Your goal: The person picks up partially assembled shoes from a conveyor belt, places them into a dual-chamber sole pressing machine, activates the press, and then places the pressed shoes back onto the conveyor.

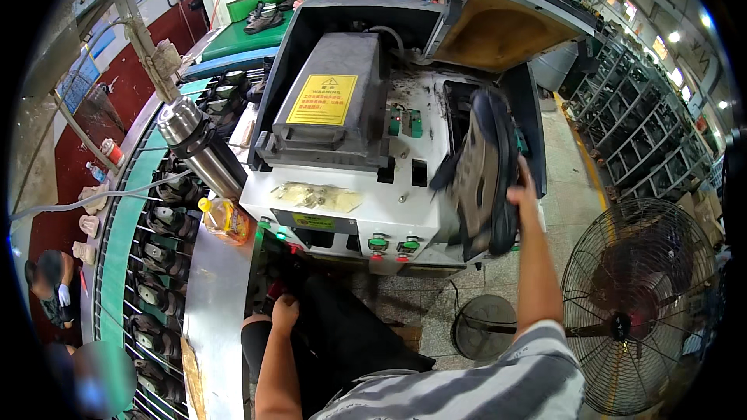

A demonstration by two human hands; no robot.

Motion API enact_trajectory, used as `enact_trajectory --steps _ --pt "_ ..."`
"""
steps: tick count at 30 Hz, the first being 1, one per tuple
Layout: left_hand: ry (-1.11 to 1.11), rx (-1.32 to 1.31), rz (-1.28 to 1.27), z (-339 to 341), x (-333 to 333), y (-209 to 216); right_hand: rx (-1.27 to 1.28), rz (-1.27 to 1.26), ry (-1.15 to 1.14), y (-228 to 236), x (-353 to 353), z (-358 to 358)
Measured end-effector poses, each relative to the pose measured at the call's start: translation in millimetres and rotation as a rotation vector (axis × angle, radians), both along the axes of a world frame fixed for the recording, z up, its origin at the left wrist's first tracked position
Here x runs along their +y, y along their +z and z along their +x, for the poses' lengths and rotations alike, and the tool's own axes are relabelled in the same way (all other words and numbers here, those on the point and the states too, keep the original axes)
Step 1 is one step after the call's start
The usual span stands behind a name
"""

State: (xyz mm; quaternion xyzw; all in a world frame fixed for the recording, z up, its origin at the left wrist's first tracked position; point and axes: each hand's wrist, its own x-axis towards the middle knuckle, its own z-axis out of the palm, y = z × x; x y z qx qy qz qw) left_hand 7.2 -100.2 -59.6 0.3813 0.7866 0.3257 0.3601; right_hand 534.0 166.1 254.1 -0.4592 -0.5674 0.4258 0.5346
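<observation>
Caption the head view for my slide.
A right hand holds a shoe at a white machine, lid raised; steel flask at left.

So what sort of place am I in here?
Probably a shoe factory: your right hand holds a shoe by a white machine, dark shoes line the conveyor at left, and metal racks stand at right.

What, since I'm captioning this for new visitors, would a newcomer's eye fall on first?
Probably the brown-and-black shoe, held up in the right hand at the white machine's right end. Next, the yellow label on the machine's grey casing, left of the raised lid. Then the big round wire fan at lower right.
</observation>
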Motion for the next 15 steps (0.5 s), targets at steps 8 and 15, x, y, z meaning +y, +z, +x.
enact_trajectory --steps 8,15 --pt "-0.084 -0.063 0.072 30.8 30.8 37.5 -0.768 -0.055 -0.482 85.3 210.5 -14.9" --pt "-0.036 -0.174 -0.044 33.5 38.5 79.9 -1.162 -0.329 -0.429 24.1 274.9 -26.7"
